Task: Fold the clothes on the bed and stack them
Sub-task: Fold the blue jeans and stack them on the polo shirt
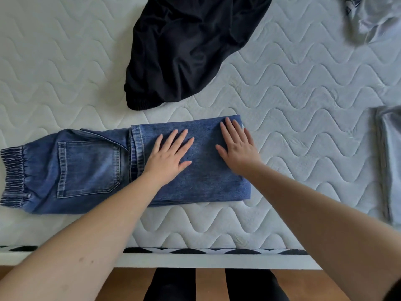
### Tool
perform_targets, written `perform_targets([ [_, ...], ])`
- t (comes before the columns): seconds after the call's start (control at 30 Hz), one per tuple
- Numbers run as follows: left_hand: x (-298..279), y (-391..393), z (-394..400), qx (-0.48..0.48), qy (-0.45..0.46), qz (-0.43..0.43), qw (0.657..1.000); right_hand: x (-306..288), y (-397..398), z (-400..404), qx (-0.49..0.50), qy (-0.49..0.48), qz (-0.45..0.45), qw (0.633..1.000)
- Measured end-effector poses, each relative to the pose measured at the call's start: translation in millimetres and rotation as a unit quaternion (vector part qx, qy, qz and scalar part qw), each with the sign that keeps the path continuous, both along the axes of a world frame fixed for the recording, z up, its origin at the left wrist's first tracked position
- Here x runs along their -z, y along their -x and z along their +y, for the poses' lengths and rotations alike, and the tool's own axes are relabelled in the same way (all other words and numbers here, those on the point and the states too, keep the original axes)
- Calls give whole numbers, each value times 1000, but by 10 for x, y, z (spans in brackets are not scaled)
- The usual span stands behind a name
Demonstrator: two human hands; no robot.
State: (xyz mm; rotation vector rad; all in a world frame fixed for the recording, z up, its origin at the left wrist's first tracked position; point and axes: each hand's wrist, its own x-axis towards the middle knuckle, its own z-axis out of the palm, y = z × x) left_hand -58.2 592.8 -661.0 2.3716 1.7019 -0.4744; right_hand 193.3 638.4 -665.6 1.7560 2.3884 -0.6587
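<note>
A pair of blue jeans [91, 168] lies across the near part of the white quilted mattress [293, 88]. Its legs are folded back over themselves, and the elastic waistband points left. My left hand [169, 155] lies flat with spread fingers on the folded leg part, just right of the hem. My right hand [237, 146] presses flat on the same fold near its right edge. A crumpled black garment [186, 46] lies beyond the jeans.
A folded grey garment [390, 161] sits at the right edge. Another grey, crumpled garment [373, 16] lies at the top right. The mattress's near edge with a black-and-white band [195, 250] runs below my arms; wooden floor and my dark-clad legs show beneath.
</note>
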Motion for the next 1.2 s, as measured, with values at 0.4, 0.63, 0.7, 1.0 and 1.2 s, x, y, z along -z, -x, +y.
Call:
perform_targets([
  [0.4,68,119,61,-12,60,-51,997,99,-35,89,2,27,-11,1000],
  [0.63,-204,310,-100,-89,-9,-132,987,-192,388,-80,27,-29,-4,999],
  [0.7,-271,475,-165,-113,-32,-147,982,-268,613,-124,7,-27,7,1000],
  [1.0,-352,1512,-590,-160,-65,-118,978,-388,1825,-321,-106,0,38,994],
  [1.2,-351,2315,-894,-313,-86,-123,938,-373,2489,-509,-104,21,59,993],
])
